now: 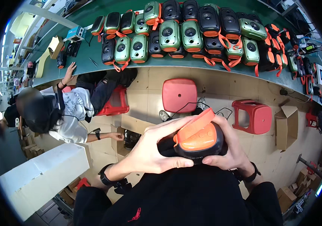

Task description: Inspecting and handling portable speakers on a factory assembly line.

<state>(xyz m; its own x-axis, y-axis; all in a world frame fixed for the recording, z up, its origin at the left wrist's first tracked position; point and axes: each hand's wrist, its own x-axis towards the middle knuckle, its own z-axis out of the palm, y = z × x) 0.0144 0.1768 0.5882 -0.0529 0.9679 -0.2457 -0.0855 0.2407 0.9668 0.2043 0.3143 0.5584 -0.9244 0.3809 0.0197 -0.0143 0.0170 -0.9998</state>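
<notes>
a black speaker with an orange top and an orange strap is held before the person's chest, above the floor. the left hand and right hand have their fingers wrapped round its two sides, thumbs close together on the near side. beyond it stands a red stool, with another red stool to the right. farther off, green and black speakers crowd a green surface. to the left, a seated co-worker reaches one hand to an open carton.
</notes>
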